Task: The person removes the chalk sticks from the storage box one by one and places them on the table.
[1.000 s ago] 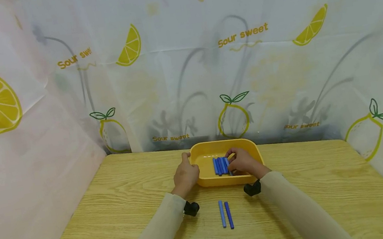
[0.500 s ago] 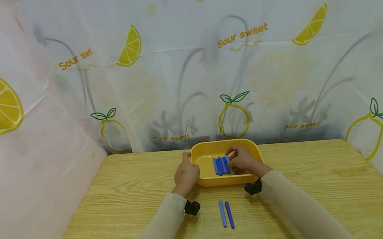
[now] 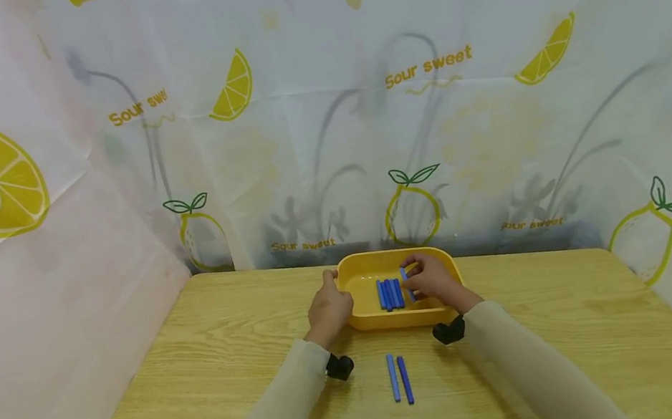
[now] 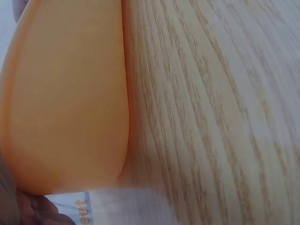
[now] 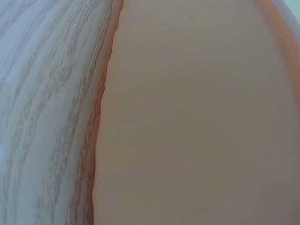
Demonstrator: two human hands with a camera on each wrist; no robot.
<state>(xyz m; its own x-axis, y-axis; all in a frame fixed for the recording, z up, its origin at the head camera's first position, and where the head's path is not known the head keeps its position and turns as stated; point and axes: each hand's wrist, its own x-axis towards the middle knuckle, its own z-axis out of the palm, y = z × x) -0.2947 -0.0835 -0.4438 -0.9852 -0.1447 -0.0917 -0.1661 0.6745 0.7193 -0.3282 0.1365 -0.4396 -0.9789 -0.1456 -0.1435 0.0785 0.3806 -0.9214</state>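
A yellow plastic tray point(image 3: 372, 321) stands near the far edge of the table. My left hand point(image 3: 330, 307) grips its left end; in the left wrist view, fingers point(image 4: 42, 212) show beside the tray's wall point(image 4: 70, 93). Inside the tray, my right hand point(image 3: 433, 280) pinches a light blue stick point(image 3: 403, 274), slightly tilted and apart from the others. To its left, several blue sticks point(image 3: 390, 294) lie side by side in a row. The right wrist view is filled mostly by the tray's outer wall point(image 5: 187, 117), which hides the right hand.
On the wood-grain table point(image 3: 234, 355), a light blue stick point(image 3: 393, 377) and a darker blue stick point(image 3: 406, 380) lie nearly parallel in front of the tray. A lemon-print cloth point(image 3: 312, 133) hangs behind the table and along its left side.
Within the tray, my right hand has drawn the light blue stick rightward, opening a gap from the row. The left hand keeps its place on the tray's left end.
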